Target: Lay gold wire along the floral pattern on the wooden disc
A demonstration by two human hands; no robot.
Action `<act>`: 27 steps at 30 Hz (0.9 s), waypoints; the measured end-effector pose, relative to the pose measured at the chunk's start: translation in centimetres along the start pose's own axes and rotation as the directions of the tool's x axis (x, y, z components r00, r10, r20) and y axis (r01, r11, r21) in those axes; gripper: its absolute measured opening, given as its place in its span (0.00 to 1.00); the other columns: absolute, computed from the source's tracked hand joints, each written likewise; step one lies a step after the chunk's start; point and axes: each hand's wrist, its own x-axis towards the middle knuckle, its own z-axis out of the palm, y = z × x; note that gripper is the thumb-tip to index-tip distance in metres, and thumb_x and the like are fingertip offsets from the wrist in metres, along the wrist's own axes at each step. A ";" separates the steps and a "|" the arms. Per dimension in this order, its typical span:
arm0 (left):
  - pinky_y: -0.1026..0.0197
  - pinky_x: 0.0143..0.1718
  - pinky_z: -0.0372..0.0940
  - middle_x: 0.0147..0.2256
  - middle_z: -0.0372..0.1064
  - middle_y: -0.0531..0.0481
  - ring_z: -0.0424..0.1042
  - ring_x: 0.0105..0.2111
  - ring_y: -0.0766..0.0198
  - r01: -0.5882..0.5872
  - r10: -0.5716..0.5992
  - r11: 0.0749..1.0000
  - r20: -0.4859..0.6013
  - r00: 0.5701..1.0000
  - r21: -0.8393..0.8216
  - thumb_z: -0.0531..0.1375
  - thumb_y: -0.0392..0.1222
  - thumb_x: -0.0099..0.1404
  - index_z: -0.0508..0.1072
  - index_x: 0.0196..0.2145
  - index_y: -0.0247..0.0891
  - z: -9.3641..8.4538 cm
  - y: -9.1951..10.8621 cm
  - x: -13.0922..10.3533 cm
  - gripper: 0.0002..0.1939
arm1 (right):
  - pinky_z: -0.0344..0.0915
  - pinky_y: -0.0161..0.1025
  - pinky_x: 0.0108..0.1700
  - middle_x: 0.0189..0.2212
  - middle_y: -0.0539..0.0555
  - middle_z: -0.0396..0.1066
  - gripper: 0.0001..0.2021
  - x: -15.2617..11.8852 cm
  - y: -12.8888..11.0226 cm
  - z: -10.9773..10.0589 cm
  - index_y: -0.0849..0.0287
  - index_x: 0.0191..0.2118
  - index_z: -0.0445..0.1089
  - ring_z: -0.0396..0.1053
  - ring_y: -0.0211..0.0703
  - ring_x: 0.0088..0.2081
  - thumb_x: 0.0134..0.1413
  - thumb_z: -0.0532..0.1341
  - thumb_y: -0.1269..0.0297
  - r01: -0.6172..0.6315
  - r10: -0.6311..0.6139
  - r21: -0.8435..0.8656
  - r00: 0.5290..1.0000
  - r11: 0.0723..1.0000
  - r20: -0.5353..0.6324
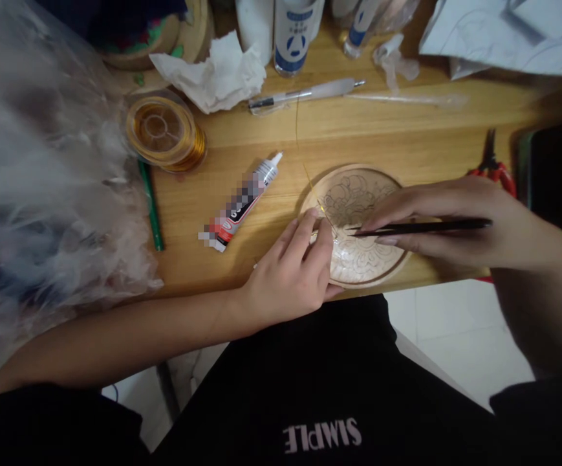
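A shallow round wooden plate [386, 270] with a line drawing on its face lies at the table's front edge. My left hand [293, 272] is closed on its left side, fingertips on the face and thumb at the near rim. A thin gold wire [308, 178] runs from the table onto the plate and passes by those fingertips; whether they pinch it I cannot tell. In my right hand [455, 213] black tweezers [421, 227] are held nearly level, their tips just above or on the plate close to the wire's bent end.
Left of the plate lie a glue tube [244, 204], a spool of gold wire [164, 133] and a green stick [151, 207]. Behind are crumpled tissue [222, 71], a pen [310, 92] and bottles [291, 39]. Red-handled pliers [491, 165] and a dark device [555, 175] sit right; plastic wrap [62, 162] fills the left.
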 end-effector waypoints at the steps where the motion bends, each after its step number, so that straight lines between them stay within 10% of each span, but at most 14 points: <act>1: 0.47 0.50 0.73 0.48 0.74 0.26 0.75 0.51 0.39 -0.003 0.003 1.000 -0.005 1.000 0.001 0.55 0.55 0.73 0.74 0.45 0.16 0.0 0.0 0.0 0.30 | 0.78 0.31 0.41 0.41 0.52 0.80 0.10 0.3 0.4 -0.3 0.54 0.48 0.75 0.80 0.39 0.40 0.61 0.64 0.66 0.043 -0.042 -0.005 0.998 0.999 0.048; 19: 0.48 0.51 0.72 0.48 0.74 0.26 0.74 0.52 0.40 -0.017 0.017 1.000 0.028 0.999 0.005 0.55 0.54 0.73 0.73 0.47 0.16 -0.1 0.0 0.0 0.29 | 0.77 0.32 0.43 0.43 0.47 0.80 0.10 2.5 2.0 -0.8 0.53 0.47 0.77 0.79 0.36 0.43 0.63 0.62 0.64 0.140 -0.149 0.065 0.975 0.988 0.167; 27: 0.47 0.51 0.72 0.49 0.73 0.26 0.73 0.53 0.40 -0.005 0.006 1.000 0.036 0.999 -0.021 0.53 0.53 0.74 0.72 0.49 0.17 0.0 0.0 -0.1 0.29 | 0.78 0.33 0.42 0.42 0.48 0.81 0.09 2.3 1.9 -0.6 0.51 0.45 0.79 0.80 0.39 0.43 0.59 0.66 0.64 -0.003 -0.021 0.163 0.989 0.987 0.145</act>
